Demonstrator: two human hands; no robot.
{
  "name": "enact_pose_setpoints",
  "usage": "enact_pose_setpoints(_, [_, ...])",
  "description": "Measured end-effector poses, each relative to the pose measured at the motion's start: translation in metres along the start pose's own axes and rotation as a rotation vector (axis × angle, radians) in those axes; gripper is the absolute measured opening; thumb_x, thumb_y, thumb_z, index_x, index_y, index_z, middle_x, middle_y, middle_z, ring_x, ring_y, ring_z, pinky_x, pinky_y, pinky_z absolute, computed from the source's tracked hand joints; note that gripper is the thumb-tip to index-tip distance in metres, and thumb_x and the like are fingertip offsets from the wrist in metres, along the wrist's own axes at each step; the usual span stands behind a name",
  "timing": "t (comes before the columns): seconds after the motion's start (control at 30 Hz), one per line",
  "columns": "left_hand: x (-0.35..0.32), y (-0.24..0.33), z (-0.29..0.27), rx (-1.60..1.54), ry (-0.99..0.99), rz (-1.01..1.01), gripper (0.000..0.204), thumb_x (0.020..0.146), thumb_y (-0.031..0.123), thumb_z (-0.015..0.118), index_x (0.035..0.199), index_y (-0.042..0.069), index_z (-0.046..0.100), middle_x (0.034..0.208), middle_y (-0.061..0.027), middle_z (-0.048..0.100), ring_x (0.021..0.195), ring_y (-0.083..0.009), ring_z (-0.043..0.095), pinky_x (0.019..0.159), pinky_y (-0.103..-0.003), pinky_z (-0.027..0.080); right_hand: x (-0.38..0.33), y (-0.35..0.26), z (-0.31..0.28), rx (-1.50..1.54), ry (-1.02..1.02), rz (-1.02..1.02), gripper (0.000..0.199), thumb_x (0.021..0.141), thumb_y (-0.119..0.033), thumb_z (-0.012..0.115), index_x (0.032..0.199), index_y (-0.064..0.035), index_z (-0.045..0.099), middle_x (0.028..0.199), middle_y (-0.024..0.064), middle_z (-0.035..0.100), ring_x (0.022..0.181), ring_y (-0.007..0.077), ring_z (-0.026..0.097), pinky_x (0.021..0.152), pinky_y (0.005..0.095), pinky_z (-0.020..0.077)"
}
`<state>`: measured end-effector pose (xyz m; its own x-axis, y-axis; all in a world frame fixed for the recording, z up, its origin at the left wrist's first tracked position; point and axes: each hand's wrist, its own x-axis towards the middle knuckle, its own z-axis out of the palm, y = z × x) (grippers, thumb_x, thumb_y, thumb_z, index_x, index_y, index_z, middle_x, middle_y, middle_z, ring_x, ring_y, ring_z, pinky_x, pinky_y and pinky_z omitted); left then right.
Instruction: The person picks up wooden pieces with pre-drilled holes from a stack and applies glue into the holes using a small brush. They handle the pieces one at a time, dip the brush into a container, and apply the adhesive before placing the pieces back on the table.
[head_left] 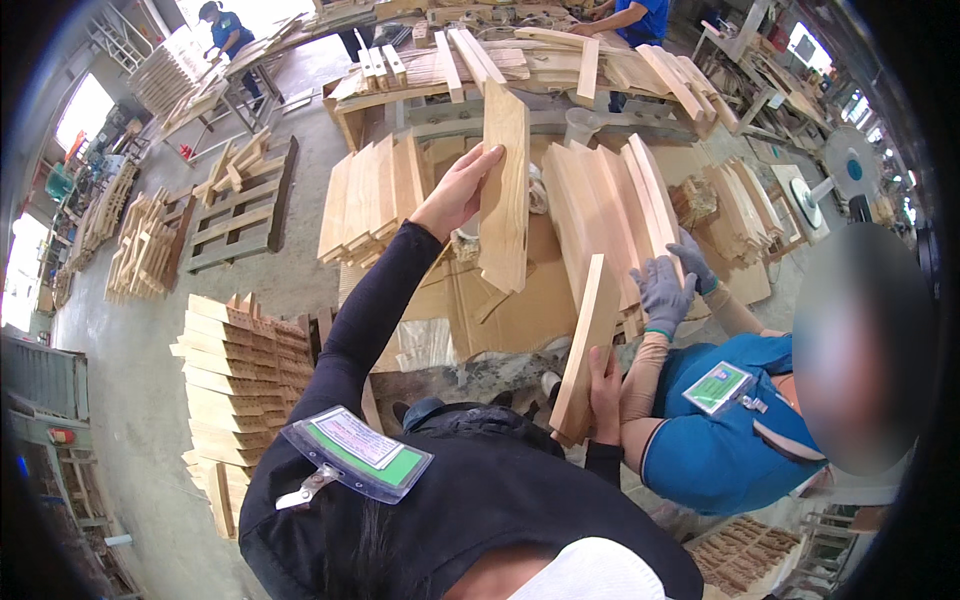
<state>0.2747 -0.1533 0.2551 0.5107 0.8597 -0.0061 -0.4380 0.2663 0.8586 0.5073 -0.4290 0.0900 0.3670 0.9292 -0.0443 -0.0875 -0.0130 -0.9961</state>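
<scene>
"Two: one left board (506, 205) and one right board (588, 345). Where are they?"

"The left board is out in front, between the left stack (375, 195) and the right stack (597, 215). The right board is close to the body (470, 500)."

"How does the left hand (460, 190) hold on?"

"Its fingers grip the side edge, high up, with the thumb near the wide face. Maybe it is held that way so the wide face can be seen."

"And the right hand (604, 395)?"

"Its fingers hold the right board near its low end, thumb up. That may keep it steady while it tips. I can't tell if that end rests on anything, as the view is poor there."

"What about the arms?"

"The left arm (375, 295) reaches far out, almost straight. The right arm (603, 460) is tucked in, maybe because the worker (720, 450) is so near."

"And the worker's gloves (663, 298)?"

"They touch the near end of the right stack. Its boards sit side by side, maybe so they are easy to take."
</scene>
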Motion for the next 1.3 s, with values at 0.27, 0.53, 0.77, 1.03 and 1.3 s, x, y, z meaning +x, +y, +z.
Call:
enact_pose_setpoints(0.27, [0.074,-0.045,0.015,-0.156,-0.239,-0.039,0.039,0.103,0.027,0.047,0.136,0.005,0.043,0.124,-0.0055,0.057,0.109,-0.0165,0.06,0.092,-0.033,0.051,-0.006,-0.011,-0.011,-0.022,0.009,0.093,0.043,0.097,-0.029,0.061,0.128,0.0002,0.054,0.115,0.0058,0.063,0.104,0.0128,0.056,0.092,0.0264,0.0431])
enact_pose_setpoints(0.53, [0.103,-0.076,0.007,-0.234,-0.24,-0.079,0.032,0.101,0.019,0.05,0.13,0.004,0.048,0.111,0.0009,0.059,0.097,-0.009,0.06,0.084,-0.026,0.051,-0.012,-0.006,-0.023,-0.021,0.09,0.194,0.048,0.096,-0.031,0.062,0.131,0.0012,0.052,0.118,0.0062,0.062,0.105,0.0125,0.055,0.092,0.0264,0.0431])
enact_pose_setpoints(0.77, [0.101,-0.073,-0.001,-0.226,-0.249,-0.037,0.034,0.098,0.014,0.055,0.129,0.002,0.049,0.116,-0.0023,0.06,0.102,-0.0108,0.061,0.089,-0.027,0.05,-0.009,-0.001,-0.015,-0.009,0.129,0.142,0.051,0.097,-0.037,0.06,0.13,0.0001,0.052,0.112,0.0038,0.062,0.098,0.0101,0.056,0.085,0.024,0.0444])
enact_pose_setpoints(1.03, [0.123,-0.072,0.0,0.096,0.038,0.164,0.037,0.091,0.011,0.066,0.125,0.0,0.057,0.107,-0.0051,0.068,0.089,-0.0103,0.065,0.077,-0.027,0.054,-0.009,-0.006,-0.011,-0.096,0.118,0.122,0.047,0.097,-0.034,0.06,0.128,0.0023,0.053,0.114,0.0066,0.062,0.101,0.0126,0.055,0.089,0.026,0.0432])
enact_pose_setpoints(1.3, [0.13,-0.08,0.021,0.162,0.126,0.283,0.043,0.084,0.004,0.069,0.125,-0.004,0.058,0.102,-0.0073,0.07,0.085,-0.0093,0.065,0.075,-0.026,0.052,-0.02,-0.007,0.0,-0.101,0.17,0.084,0.048,0.096,-0.034,0.061,0.127,0.0018,0.053,0.112,0.0062,0.063,0.098,0.0117,0.055,0.086,0.0253,0.0439])
